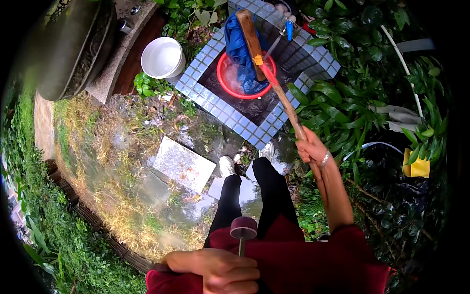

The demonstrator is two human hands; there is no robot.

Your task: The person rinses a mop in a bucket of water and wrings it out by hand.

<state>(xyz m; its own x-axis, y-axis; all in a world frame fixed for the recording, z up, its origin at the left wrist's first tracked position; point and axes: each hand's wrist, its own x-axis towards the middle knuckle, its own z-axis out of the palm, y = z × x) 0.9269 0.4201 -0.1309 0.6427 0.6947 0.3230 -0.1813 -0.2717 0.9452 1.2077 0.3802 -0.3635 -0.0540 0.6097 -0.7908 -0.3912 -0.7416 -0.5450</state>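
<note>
My right hand (311, 147) is closed around the long wooden handle of a deck brush (250, 36), whose wooden head lies on blue cloth in the red plastic basin. The red basin (220, 79) holds water and stands inside a blue-tiled sink (216, 117). Part of the blue cloth (237, 40) hangs over the basin's back rim. Above the basin's right side is a metal tap (282, 32) with a blue lever. My left hand (229, 270) is closed on a thin stem topped by a small round purplish-red cap (243, 228), near my body.
A white bucket (181, 60) stands left of the sink. Pale stone slabs (185, 163) lie on wet, grassy ground by my feet. A large dark stone vessel (79, 47) is at the upper left. Leafy plants (330, 95) crowd the right side, with a yellow object (416, 165) among them.
</note>
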